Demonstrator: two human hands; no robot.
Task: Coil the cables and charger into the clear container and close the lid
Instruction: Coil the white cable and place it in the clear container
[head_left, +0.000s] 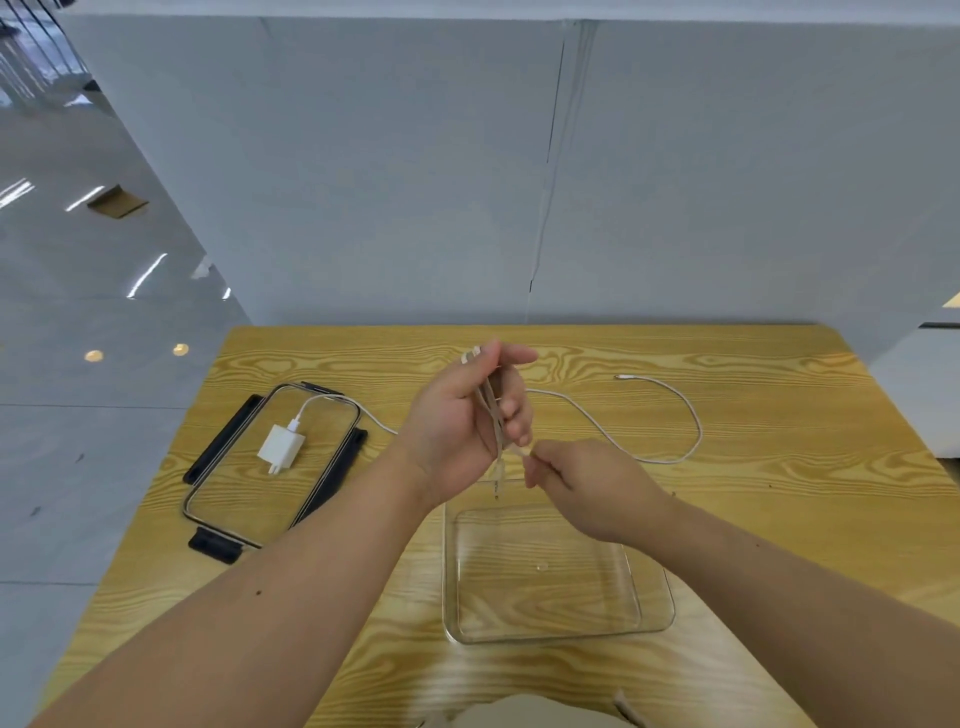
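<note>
My left hand (470, 415) is raised above the table and grips a folded bundle of pale cable (492, 415) whose end dangles over the clear container (550, 631). My right hand (587, 480) pinches the same cable just below the left hand. The container stands open and empty at the front centre. A white charger (280, 446) lies on the clear lid (223, 499) at the left. A white cable (685, 415) is plugged into the charger and runs behind my hands into a loop on the table at the right, where its plug lies.
The wooden table (779, 519) ends at a grey partition wall behind. To the left the table edge drops to a shiny grey floor. The lid has black clips on its sides. Something pale lies at the front edge of the table.
</note>
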